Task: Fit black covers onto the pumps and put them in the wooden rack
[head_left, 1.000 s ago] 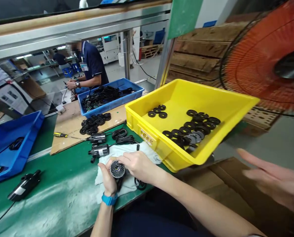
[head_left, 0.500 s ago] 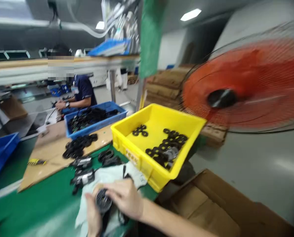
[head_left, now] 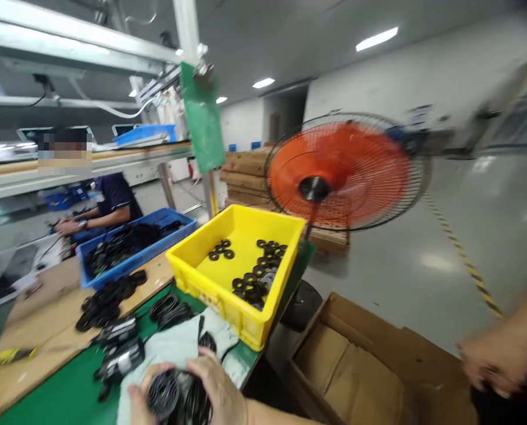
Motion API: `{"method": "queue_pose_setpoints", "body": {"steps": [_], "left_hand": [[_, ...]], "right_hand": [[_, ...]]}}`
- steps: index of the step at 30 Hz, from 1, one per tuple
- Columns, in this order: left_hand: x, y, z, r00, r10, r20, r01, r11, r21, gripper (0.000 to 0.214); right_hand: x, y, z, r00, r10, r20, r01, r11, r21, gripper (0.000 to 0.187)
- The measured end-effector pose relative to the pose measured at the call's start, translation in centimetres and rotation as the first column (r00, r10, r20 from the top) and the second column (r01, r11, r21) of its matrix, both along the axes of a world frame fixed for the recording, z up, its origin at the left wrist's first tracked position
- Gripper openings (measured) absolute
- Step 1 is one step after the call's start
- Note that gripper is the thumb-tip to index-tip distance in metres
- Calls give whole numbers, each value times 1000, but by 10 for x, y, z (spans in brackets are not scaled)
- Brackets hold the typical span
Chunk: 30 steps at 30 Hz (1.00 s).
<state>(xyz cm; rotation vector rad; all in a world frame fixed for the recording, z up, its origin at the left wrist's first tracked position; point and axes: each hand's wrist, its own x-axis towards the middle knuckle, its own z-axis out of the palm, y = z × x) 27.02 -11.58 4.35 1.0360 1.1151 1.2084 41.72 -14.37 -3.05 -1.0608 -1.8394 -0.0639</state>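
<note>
At the bottom of the view, my left hand [head_left: 143, 398] is closed around a black round device [head_left: 163, 394] with a ringed, grille-like face turned up. My right hand [head_left: 221, 386] curls round a coiled black cable [head_left: 196, 402] right beside the device. Both are held over a pale cloth [head_left: 168, 349] on the green table mat [head_left: 62, 386]. Left of the cloth lie black adapter-like units [head_left: 124, 357] with leads. Another cable bundle [head_left: 170, 310] rests just beyond the cloth.
A yellow bin [head_left: 181, 274] holds several black rings. Behind a pile of black parts [head_left: 108, 298] stands a blue bin [head_left: 86, 265] of cables. A cutter [head_left: 13, 356] lies on the board. An orange fan [head_left: 338, 177], an open carton [head_left: 365, 378] and another person's hand [head_left: 497, 354] are rightward.
My view has swung to the right, so the bins and fan sit further left. My right hand has shifted from the device's face to the cable. Another person's hand has come into view at right.
</note>
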Motion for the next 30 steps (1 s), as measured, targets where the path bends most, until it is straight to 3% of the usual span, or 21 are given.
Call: {"method": "queue_pose_setpoints", "body": {"steps": [2, 3, 8, 15, 24, 30], "left_hand": [[-5, -2, -7, 1000, 18, 16, -18, 1000, 13, 82], [-7, -2, -10, 1000, 12, 25, -13, 999, 34, 81], [-8, 1, -9, 994, 46, 103, -51, 998, 40, 79], [-7, 2, -13, 976, 88, 200, -90, 996, -2, 76], [-7, 2, -18, 983, 74, 165, -92, 990, 105, 73], [-5, -1, -27, 973, 88, 216, -114, 987, 110, 73]], "right_hand": [[0, -8, 10, 998, 61, -22, -62, 997, -47, 111], [0, -11, 13, 997, 65, -32, -68, 995, -69, 117], [-3, -19, 13, 997, -57, -55, 48, 987, -152, 86], [-3, -10, 1, 989, -120, -92, 108, 987, -123, 68], [-3, -11, 7, 985, -130, -115, 121, 989, -81, 64], [-3, -13, -6, 978, -189, -84, 188, 982, -21, 60]]}}
